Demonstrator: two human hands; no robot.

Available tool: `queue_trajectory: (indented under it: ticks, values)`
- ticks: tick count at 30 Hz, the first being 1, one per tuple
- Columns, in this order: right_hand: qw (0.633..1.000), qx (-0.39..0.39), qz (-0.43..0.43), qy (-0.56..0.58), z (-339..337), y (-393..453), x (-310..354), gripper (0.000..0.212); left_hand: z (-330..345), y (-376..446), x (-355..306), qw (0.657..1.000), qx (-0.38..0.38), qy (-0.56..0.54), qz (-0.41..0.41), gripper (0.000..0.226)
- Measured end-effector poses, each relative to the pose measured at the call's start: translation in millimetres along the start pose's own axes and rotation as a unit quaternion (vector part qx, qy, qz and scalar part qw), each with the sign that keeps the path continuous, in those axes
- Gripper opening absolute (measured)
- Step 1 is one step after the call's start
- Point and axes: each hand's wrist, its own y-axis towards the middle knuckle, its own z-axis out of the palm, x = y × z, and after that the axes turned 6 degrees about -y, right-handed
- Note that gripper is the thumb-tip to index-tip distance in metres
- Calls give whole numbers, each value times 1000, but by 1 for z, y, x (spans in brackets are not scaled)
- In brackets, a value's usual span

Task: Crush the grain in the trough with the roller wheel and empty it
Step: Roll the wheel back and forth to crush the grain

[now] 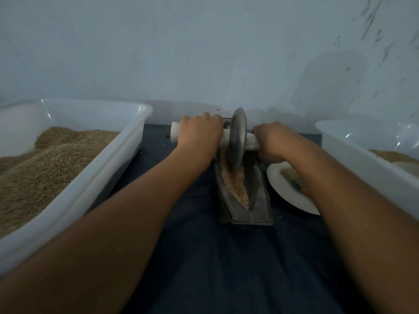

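Where the roller wheel (237, 138) stands, trough (258, 200) grain (235, 182) looks pale, crumbly.

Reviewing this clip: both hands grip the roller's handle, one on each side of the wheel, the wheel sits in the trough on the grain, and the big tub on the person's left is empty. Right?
Not quite. The head view shows the left tub heaped with brown grain, not empty. The rest holds: left hand and right hand grip the handle on either side of the wheel, which sits in the trough on the grain.

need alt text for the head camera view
Both hands, left hand and right hand, grip the handle of a roller wheel standing in a trough of crushed grain. White tubs of grain flank it.
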Motion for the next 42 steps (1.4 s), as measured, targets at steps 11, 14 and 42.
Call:
queue_trajectory:
  ticks: [11, 14, 42]
  values:
    - [990, 132, -43, -32, -28, -35, 2, 31, -21, -26, 0, 986, 159, -43, -10, 22]
    - [988, 143, -58, -9, -39, -46, -2, 34, -35, -27, -3, 972, 232, -25, -14, 40]
    - [997, -56, -10, 59, 6, 15, -9, 41, -4, 13, 6, 993, 98, -59, -12, 26]
